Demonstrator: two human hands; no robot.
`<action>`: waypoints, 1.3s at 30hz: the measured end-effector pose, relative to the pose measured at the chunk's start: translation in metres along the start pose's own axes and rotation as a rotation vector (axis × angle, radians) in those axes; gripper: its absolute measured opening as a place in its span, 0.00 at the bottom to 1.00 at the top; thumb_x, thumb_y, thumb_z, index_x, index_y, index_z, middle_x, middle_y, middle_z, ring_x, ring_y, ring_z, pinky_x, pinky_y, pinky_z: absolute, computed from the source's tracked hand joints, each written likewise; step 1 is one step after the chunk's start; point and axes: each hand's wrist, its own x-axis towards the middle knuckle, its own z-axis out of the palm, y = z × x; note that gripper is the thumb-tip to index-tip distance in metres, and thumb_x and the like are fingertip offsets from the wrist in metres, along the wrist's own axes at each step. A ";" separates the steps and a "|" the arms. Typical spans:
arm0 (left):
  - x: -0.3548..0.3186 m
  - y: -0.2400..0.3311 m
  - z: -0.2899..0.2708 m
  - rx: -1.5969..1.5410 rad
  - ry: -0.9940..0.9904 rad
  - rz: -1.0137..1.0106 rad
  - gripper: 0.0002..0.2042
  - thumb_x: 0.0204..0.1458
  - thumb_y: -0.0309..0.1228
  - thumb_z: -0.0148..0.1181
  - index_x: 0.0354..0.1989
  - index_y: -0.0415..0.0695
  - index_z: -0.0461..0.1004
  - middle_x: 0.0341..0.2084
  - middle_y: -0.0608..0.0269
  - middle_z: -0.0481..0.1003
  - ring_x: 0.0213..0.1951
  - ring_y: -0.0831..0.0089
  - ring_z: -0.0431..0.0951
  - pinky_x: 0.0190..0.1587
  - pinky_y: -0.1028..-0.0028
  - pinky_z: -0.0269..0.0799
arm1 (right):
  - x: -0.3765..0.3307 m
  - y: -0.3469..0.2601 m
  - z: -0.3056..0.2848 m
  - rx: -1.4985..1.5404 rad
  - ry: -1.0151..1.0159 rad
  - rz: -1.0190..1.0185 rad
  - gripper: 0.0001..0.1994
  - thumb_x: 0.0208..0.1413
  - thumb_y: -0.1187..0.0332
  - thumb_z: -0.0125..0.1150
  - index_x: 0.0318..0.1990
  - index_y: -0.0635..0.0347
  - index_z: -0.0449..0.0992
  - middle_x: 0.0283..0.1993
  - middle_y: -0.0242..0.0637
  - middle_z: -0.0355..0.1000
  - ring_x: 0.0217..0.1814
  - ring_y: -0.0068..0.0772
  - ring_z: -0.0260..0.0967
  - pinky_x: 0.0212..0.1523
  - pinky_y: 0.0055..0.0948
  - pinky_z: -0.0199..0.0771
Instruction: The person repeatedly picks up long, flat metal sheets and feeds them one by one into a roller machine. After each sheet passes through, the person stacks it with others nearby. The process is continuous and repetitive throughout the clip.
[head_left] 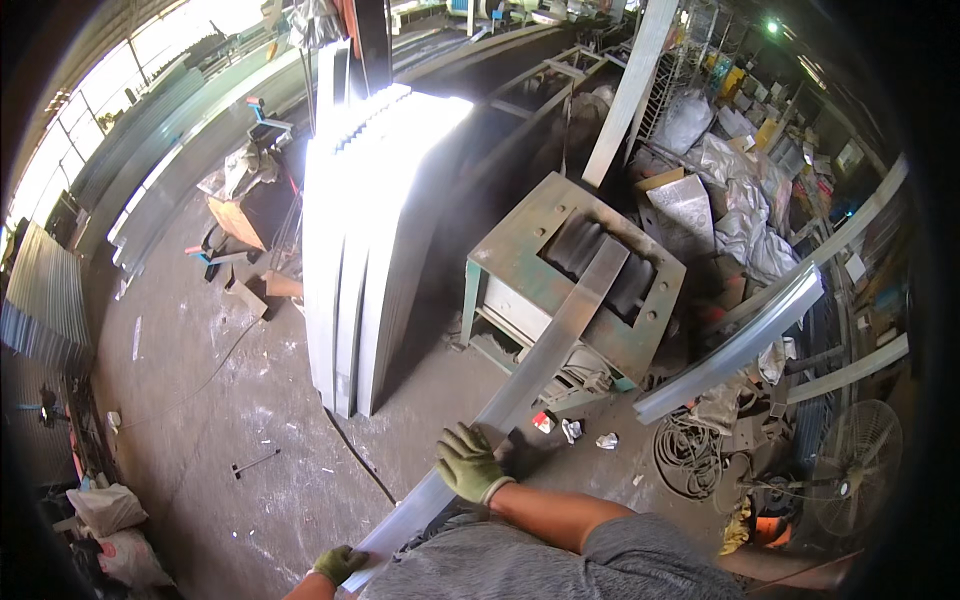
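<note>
A long, flat silvery metal bar [540, 375] slants from the bottom of the view up to a worn green-grey machine [515, 235]. Its far end lies over the dark rollers [577, 243] set in the machine's top. My left hand [340, 564], in a green work glove, is closed around the bar's edge near its close end. Further along, my right hand [467, 464], gloved the same way, lies across the bar with its fingers spread. The underside of the bar is hidden.
Tall, glaring metal profiles [345, 270] stand left of the machine. A dark cable [355, 450] crosses the floor. To the right are another long metal profile [735, 345], a coiled hose or cable [690, 455] and a floor fan [855, 470]. Crumpled scraps [571, 430] lie near the machine.
</note>
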 end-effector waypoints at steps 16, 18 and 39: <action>0.082 0.337 -0.120 -0.100 -0.101 0.574 0.32 0.63 0.48 0.67 0.69 0.40 0.71 0.46 0.40 0.84 0.49 0.43 0.86 0.54 0.53 0.79 | 0.150 0.251 -0.201 -0.265 -0.121 0.302 0.40 0.77 0.37 0.35 0.34 0.57 0.91 0.35 0.51 0.85 0.43 0.60 0.84 0.63 0.56 0.74; 0.075 0.358 -0.120 0.041 -0.137 0.432 0.35 0.59 0.41 0.66 0.74 0.40 0.68 0.49 0.36 0.84 0.52 0.39 0.85 0.55 0.52 0.80 | 0.150 0.254 -0.203 -0.318 -0.216 0.312 0.37 0.77 0.39 0.36 0.37 0.53 0.92 0.38 0.48 0.86 0.44 0.57 0.84 0.63 0.53 0.74; 0.034 0.060 0.019 -0.079 -0.063 0.357 0.31 0.59 0.26 0.55 0.74 0.47 0.67 0.58 0.35 0.81 0.60 0.37 0.81 0.61 0.50 0.78 | 0.062 0.032 -0.050 -0.207 -0.257 0.125 0.30 0.73 0.48 0.48 0.25 0.50 0.88 0.27 0.42 0.84 0.31 0.49 0.85 0.46 0.54 0.78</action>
